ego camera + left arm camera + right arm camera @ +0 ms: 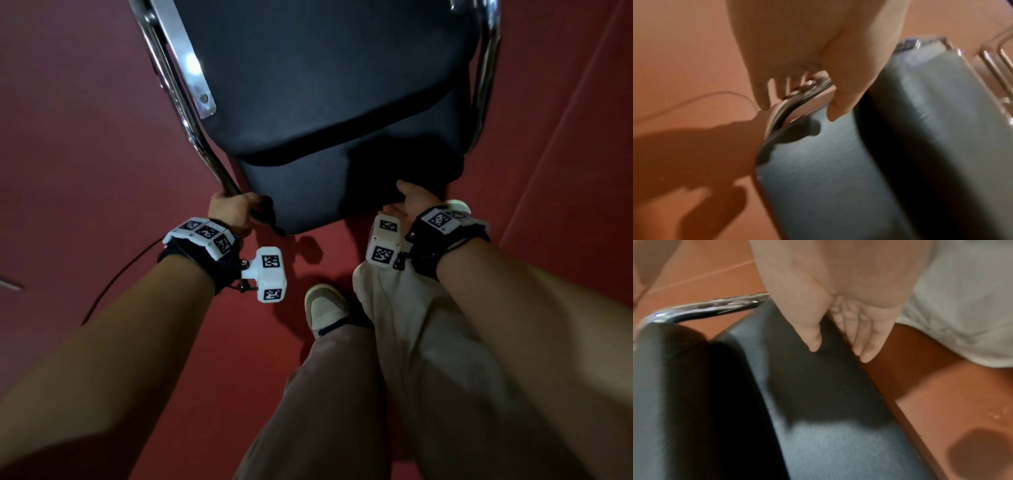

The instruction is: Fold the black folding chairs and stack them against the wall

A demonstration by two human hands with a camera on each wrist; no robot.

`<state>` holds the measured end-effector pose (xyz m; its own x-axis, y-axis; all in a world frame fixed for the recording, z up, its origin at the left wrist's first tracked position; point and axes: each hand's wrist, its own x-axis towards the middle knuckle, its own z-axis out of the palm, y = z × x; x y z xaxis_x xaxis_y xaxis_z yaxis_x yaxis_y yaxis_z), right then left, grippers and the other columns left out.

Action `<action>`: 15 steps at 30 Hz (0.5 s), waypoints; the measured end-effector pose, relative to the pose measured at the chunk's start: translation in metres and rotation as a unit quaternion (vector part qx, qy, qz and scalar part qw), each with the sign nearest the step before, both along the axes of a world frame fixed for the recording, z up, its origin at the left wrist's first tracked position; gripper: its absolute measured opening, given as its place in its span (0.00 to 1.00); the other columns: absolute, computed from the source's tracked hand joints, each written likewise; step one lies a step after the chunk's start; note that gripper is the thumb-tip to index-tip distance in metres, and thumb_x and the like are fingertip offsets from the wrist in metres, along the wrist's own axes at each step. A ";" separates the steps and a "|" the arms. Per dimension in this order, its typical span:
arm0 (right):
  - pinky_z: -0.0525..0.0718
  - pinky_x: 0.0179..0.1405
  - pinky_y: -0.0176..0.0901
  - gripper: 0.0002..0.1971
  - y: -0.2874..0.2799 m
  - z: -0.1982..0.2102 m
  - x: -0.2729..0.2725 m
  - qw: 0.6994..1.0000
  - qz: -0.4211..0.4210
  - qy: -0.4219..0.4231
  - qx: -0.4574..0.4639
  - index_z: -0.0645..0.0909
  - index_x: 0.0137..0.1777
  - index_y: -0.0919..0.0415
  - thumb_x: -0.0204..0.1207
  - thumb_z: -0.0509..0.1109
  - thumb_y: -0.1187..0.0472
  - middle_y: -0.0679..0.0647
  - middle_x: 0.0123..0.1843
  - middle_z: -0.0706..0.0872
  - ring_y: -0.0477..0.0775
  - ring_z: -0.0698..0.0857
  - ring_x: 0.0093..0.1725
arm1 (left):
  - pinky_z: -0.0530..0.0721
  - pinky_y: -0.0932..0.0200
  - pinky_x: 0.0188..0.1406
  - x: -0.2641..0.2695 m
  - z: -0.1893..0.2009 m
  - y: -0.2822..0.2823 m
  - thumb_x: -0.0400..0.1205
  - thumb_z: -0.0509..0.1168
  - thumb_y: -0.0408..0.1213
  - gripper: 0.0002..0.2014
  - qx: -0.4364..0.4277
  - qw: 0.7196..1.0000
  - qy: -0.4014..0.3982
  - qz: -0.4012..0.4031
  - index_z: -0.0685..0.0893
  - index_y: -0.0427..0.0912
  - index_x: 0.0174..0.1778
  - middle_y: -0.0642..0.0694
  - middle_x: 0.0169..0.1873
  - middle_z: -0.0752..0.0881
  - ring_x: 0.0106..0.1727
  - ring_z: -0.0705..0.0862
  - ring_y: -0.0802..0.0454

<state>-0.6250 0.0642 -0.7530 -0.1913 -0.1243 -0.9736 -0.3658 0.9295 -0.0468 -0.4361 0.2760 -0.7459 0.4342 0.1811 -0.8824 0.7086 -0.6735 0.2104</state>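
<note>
Head view: black folding chair (329, 102), folded, long axis running straight away from both hands over the red floor (85, 137). Left hand (233, 209) curls round the chrome frame (178, 96); right hand (409, 204) pinches the backrest edge. Both equally near.

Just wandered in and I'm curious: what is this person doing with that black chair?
A person is handling a black folding chair, seen from above over a red floor. The left hand grips the chrome frame tube at the corner of the backrest. The right hand holds the padded top edge of the backrest, thumb on one face and fingers on the other. The seat looks folded against the backrest. No wall stack is in view.
</note>
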 end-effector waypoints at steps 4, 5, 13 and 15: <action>0.80 0.64 0.53 0.25 -0.011 0.055 0.019 0.999 -0.039 -0.038 0.003 0.66 0.80 0.63 0.86 0.64 0.54 0.60 0.63 0.76 0.59 0.79 0.66 | 0.84 0.51 0.53 0.015 0.056 -0.021 0.77 0.74 0.34 0.32 0.010 0.999 -0.038 -0.013 0.71 0.40 0.76 0.46 0.54 0.81 0.45 0.82 0.51; 0.79 0.67 0.54 0.25 -0.016 0.073 0.028 0.998 -0.046 -0.052 -0.001 0.66 0.80 0.63 0.86 0.63 0.54 0.60 0.61 0.77 0.59 0.79 0.64 | 0.84 0.51 0.56 0.019 0.072 -0.030 0.76 0.75 0.35 0.33 0.004 0.998 -0.054 -0.024 0.70 0.42 0.76 0.47 0.56 0.82 0.50 0.83 0.50; 0.84 0.45 0.56 0.10 -0.063 0.286 0.100 0.988 -0.059 -0.135 -0.037 0.72 0.48 0.60 0.85 0.63 0.54 0.61 0.42 0.79 0.58 0.81 0.37 | 0.82 0.52 0.56 0.057 0.295 -0.105 0.78 0.74 0.33 0.26 -0.092 0.993 -0.074 0.025 0.75 0.41 0.71 0.45 0.57 0.83 0.45 0.81 0.55; 0.84 0.50 0.57 0.10 -0.075 0.347 0.117 0.985 -0.072 -0.151 -0.034 0.72 0.48 0.61 0.85 0.63 0.54 0.63 0.48 0.80 0.62 0.83 0.46 | 0.82 0.52 0.56 0.071 0.353 -0.112 0.78 0.75 0.34 0.25 -0.116 0.989 -0.082 0.030 0.76 0.41 0.71 0.42 0.60 0.85 0.45 0.81 0.56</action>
